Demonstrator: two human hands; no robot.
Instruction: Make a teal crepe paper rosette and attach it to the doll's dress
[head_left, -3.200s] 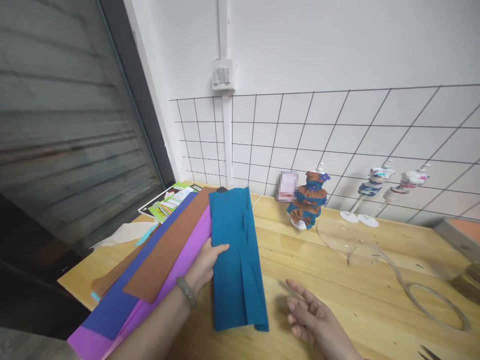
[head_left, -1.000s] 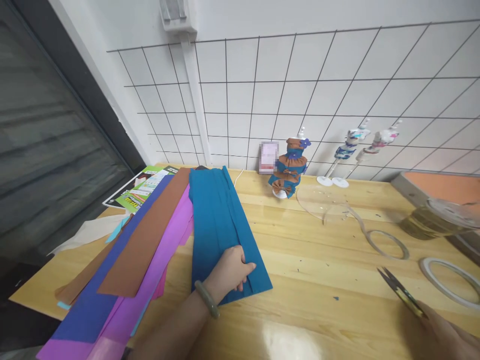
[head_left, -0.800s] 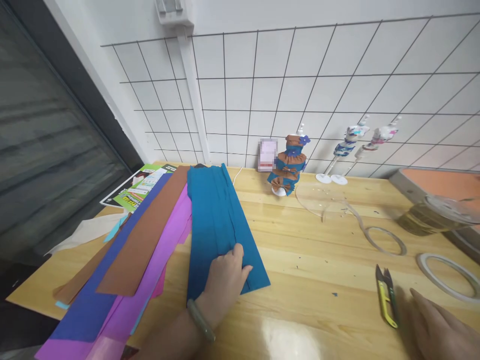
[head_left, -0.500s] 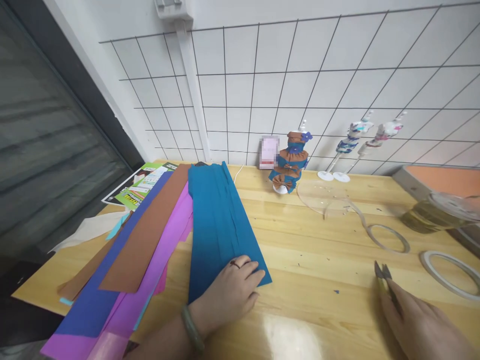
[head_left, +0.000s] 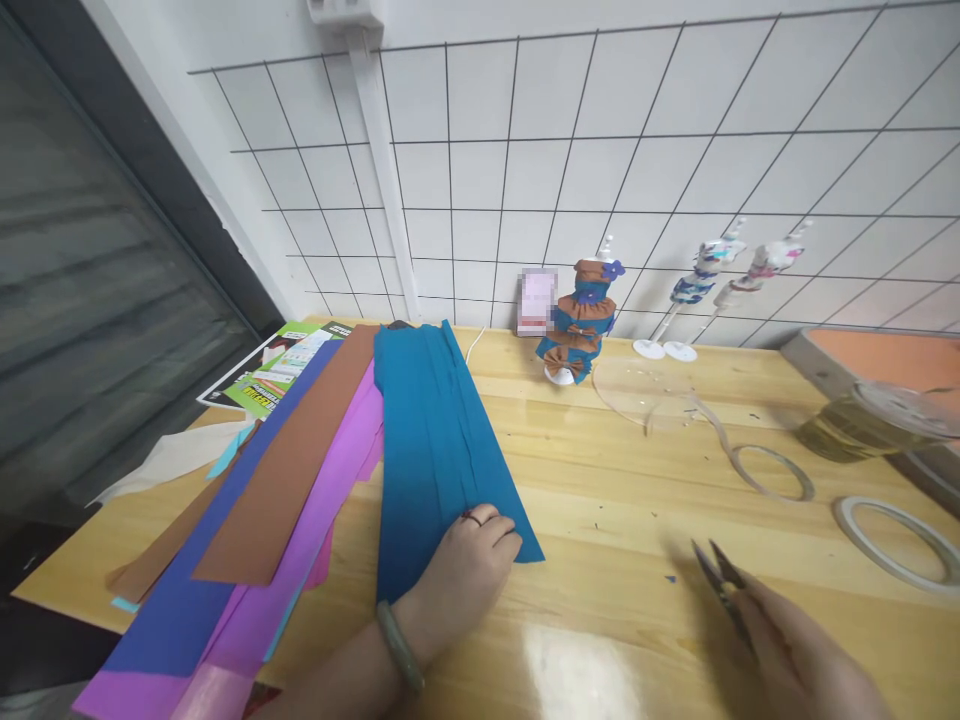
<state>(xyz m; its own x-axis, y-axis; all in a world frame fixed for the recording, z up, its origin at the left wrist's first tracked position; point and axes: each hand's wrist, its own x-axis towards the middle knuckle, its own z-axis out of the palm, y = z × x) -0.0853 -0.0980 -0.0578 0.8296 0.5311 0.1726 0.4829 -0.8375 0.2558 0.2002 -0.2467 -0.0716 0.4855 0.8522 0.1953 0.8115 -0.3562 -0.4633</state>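
My left hand (head_left: 476, 555), with a ring and a bangle, is at the lower right edge of a layered teal sheet (head_left: 424, 440). Its fingers are curled closed over that edge, and the thumb is mostly hidden. At the lower right, my right hand (head_left: 806, 650) grips small snips (head_left: 724, 590) above the tabletop. Their two dark pointed blades are spread apart and point up and to the left. A tiny teal scrap (head_left: 670, 579) lies on the wood just left of the blades.
Brown (head_left: 289, 480), blue (head_left: 180, 610) and purple sheets (head_left: 337, 450) overlap at left. Behind stand a brown-and-teal dressed figure (head_left: 581, 325) and two thin white-based stands (head_left: 649, 349). Tape rolls (head_left: 896, 540), a clear tub (head_left: 874, 425) and a tray (head_left: 814, 355) are at right.
My right hand has brought the snips leftward, and their blades have spread wider. My left hand stays on the teal sheet's edge, its fingers now more curled.
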